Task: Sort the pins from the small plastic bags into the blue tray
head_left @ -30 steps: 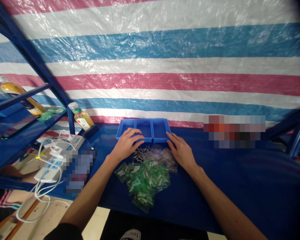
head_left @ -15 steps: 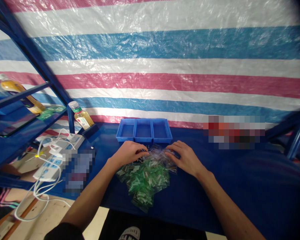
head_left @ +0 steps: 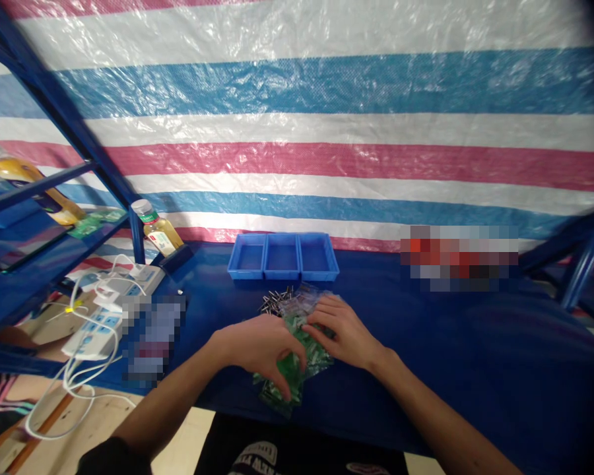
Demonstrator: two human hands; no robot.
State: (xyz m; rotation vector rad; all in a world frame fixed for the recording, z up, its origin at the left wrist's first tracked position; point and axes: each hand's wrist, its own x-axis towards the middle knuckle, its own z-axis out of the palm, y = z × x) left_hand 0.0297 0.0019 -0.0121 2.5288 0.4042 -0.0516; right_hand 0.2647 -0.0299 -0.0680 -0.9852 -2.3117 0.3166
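Left hand (head_left: 260,346) curled, fingertips down on the green-tinted plastic bags (head_left: 309,346); cannot tell if gripping. Right hand (head_left: 339,333) spread, fingers resting on the same pile, mid-bench (head_left: 426,396). Loose metal pins (head_left: 276,302) lie just beyond, near the blue three-compartment tray (head_left: 282,257).

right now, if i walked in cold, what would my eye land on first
The big pink, white and blue striped tarpaulin fills the wall behind everything and catches the eye first. Below it, at the back of the dark blue work surface, sits a bright blue three-compartment tray. In front of the tray, the left hand and right hand are over a heap of green-tinted small plastic bags, beside a scatter of loose metal parts.
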